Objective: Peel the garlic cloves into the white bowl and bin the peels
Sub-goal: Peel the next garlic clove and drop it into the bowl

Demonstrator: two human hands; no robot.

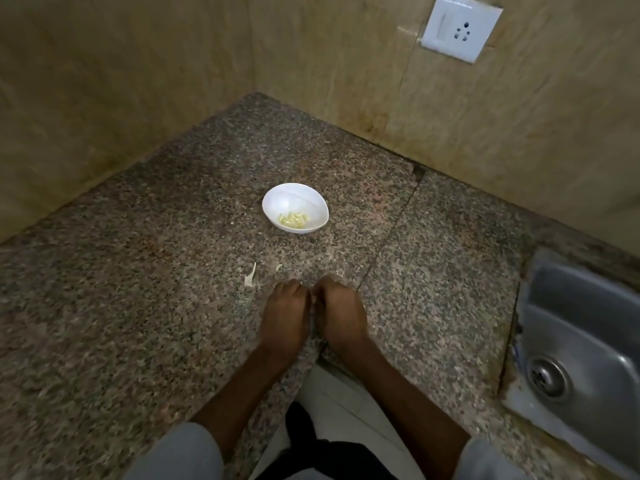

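Partway, I'd say: several peeled cloves (292, 219) sit in the bowl (277, 199), mid tabletop (138, 271). A peel (250, 277) and a scrap (279, 267) lie loose just left of the hands. I see no bin, so binning is left. Left hand (285, 311) and right hand (341, 311) touch near the front edge, fingers (292, 287) curled under. I can't tell what they grasp. The white sliver (313, 299) between them is maybe a clove.

Single wide-angle head view, steeply down and forward, close over the granite counter (145, 306)
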